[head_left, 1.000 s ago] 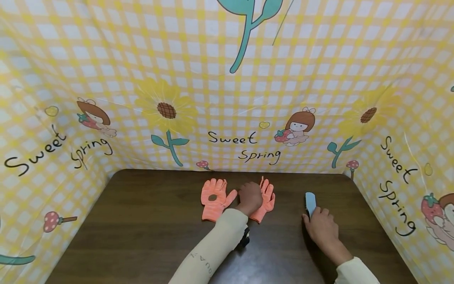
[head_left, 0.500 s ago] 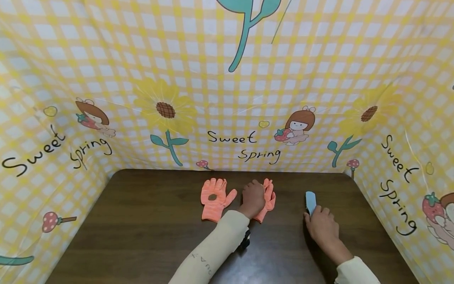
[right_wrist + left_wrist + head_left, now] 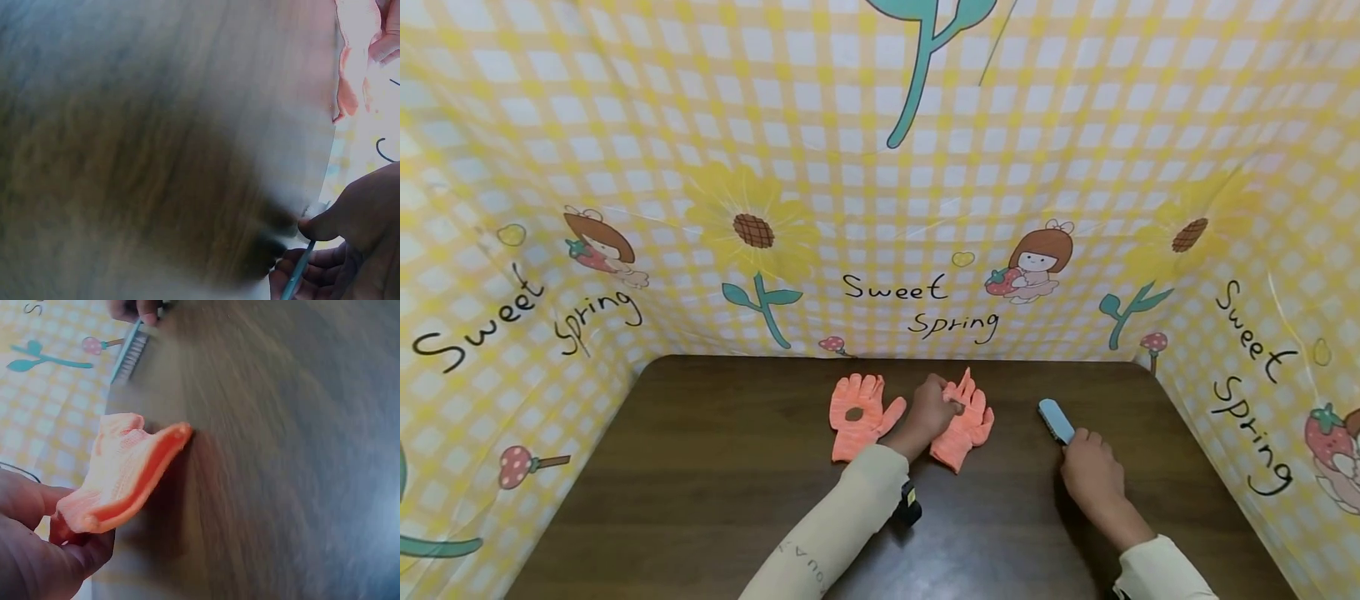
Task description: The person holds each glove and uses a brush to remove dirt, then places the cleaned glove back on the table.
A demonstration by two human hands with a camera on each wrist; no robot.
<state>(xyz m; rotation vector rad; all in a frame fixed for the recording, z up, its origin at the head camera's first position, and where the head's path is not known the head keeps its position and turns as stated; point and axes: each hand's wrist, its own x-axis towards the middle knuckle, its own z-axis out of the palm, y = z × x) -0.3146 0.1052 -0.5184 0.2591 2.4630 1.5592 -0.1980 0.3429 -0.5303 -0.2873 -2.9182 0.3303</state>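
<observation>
In the head view, my left hand (image 3: 931, 412) pinches the left edge of an orange knit glove (image 3: 958, 435), which has a small brown oval on it. The left wrist view shows that glove (image 3: 122, 469) between thumb and fingers, its cuff opening facing the camera. A second orange glove (image 3: 852, 437), with a bigger brown oval in its palm, lies flat to the left. My right hand (image 3: 1093, 471) grips the handle of a light blue brush (image 3: 1055, 419). Pale bristles show along one side of the brush (image 3: 131, 356) in the left wrist view.
The dark wooden table (image 3: 700, 483) meets a yellow checked cloth (image 3: 887, 208) that hangs behind it and on both sides. A small black device (image 3: 907, 504) sits at my left wrist.
My left hand has drawn to the left side of the glove, uncovering more of it, and the glove sits slightly farther right. The brush head has swung leftward in my right hand.
</observation>
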